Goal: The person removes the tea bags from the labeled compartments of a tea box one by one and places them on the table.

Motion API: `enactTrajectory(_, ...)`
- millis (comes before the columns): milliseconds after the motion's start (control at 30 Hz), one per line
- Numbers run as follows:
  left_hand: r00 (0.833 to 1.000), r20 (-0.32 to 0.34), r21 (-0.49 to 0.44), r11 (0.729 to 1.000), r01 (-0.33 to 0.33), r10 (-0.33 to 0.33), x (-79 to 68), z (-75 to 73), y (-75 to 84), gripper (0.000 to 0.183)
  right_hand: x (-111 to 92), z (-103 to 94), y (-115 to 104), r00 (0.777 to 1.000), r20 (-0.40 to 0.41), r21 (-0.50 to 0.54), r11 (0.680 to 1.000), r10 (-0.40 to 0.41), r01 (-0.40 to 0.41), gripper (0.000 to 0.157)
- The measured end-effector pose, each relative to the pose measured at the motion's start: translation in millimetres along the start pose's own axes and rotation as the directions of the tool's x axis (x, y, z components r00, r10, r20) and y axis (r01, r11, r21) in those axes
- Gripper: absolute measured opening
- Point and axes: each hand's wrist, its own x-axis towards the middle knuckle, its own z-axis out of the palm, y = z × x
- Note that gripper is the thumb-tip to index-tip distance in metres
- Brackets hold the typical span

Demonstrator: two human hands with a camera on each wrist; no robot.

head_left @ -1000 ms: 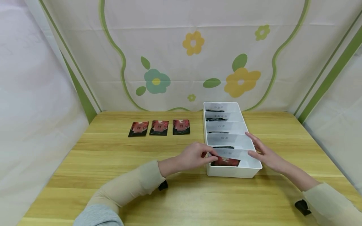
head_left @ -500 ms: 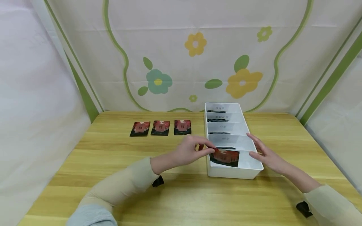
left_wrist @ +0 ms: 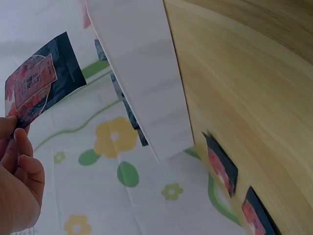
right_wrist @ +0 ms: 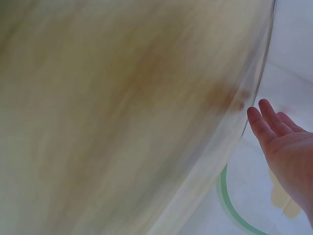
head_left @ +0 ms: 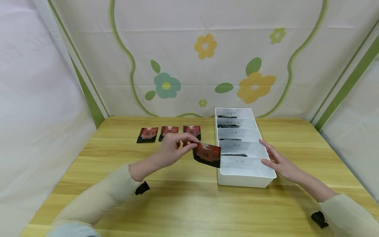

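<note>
My left hand (head_left: 171,148) pinches a red and black tea packet (head_left: 208,154) by one corner, between thumb and fingers. The packet hangs above the table, just left of the white divided box (head_left: 244,181). In the left wrist view, the same packet (left_wrist: 41,81) shows its red front and dark end. My right hand (head_left: 279,164) rests its extended fingers at the box's right rim. The front compartment holds no visible packet. Dark packet edges (head_left: 234,154) stick up in the compartments behind it. Each divider carries printed characters.
Three matching tea packets (head_left: 147,135) lie in a row on the wooden table (head_left: 189,204), left of the box. A white cloth (head_left: 177,39) with printed flowers hangs behind the table, and plain white sheets flank it.
My left hand has lifted the tea packet out of the front compartment and carried it left, clear of the box. The right hand stays at the rim.
</note>
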Motion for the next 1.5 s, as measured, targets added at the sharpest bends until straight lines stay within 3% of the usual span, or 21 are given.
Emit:
enactTrajectory(167,0.995,-0.042,0.082,0.992,0.096,-0.092,-12.0,-27.3,-6.9,0.015,0,-0.6,0,1.0,0.0,0.001,1.0,0.005,-0.005,0.072)
enactTrajectory(333,0.978,-0.026,0.099,0.973,0.21,-0.209,-27.4,-53.9,-16.7,0.016,0,-0.6,0,1.0,0.003,0.003,1.0,0.006,-0.006,0.072)
enactTrajectory(433,0.957,-0.013,0.106,0.951,0.289,-0.29,-39.0,-68.4,-24.4,0.015,0,-0.4,0,1.0,0.005,0.004,1.0,0.005,-0.005,0.072)
enactTrajectory(533,0.925,-0.002,0.124,0.918,0.377,-0.38,-51.6,-81.6,-32.0,0.014,0,-0.3,0,1.0,0.003,0.004,1.0,0.0,0.0,0.072)
enactTrajectory(633,0.9,-0.014,0.168,0.887,0.431,-0.435,-62.6,-93.1,-41.6,0.014,0,-0.7,-1,1.0,0.004,-0.003,1.0,0.004,-0.004,0.072)
enactTrajectory(800,0.878,-0.044,0.226,0.851,0.473,-0.476,-75.6,-108.7,-56.6,0.014,0,-1.1,-1,1.0,0.005,-0.014,1.0,0.014,-0.014,0.072)
enactTrajectory(1033,0.857,-0.034,0.278,0.819,0.502,-0.514,-92.0,-124.7,-77.1,0.014,0,-0.3,0,1.0,0.0,-0.001,1.0,-0.001,0.001,0.072)
enactTrajectory(1133,0.834,-0.022,0.278,0.798,0.535,-0.552,-99.8,-131.0,-86.5,0.014,0,-0.5,0,1.0,-0.001,-0.008,1.0,0.002,-0.002,0.071)
enactTrajectory(1367,0.763,0.05,0.286,0.741,0.608,-0.645,-110.4,-137.7,-108.8,0.015,0,-0.9,0,1.0,-0.002,-0.007,1.0,0.007,-0.007,0.072)
enactTrajectory(1500,0.75,0.096,0.277,0.741,0.611,-0.654,-113.8,-135.8,-120.8,0.013,0,-0.2,0,1.0,-0.003,-0.013,1.0,0.005,-0.005,0.071)
